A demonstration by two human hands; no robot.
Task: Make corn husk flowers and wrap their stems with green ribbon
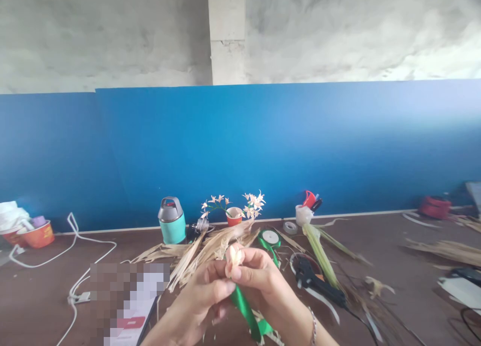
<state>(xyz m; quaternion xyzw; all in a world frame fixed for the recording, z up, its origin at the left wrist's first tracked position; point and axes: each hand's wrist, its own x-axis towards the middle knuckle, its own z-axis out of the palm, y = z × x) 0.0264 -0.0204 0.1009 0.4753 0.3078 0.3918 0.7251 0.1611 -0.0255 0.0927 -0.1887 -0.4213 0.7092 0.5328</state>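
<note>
Between my hands is a small cream flower [236, 256] that looks made of dried corn husk. My right hand [268, 278] pinches it between thumb and forefinger. Just below, my left hand [205, 293] is closed with its thumb tip at the top of a green satin ribbon [244, 306]; the exact grip at the flower's base is hidden by fingers. The ribbon hangs down towards the tabletop. Behind my hands lie dried husk strips [197, 251] and a spool of green ribbon [270, 237].
A red cup [234, 216] with husk flowers stands at the back, beside a turquoise container [173, 228]. On the right are a black glue gun [317, 281], a tape roll [290, 228] and a pen holder [303, 215]. A phone [137, 311] and white cable [77, 236] lie left.
</note>
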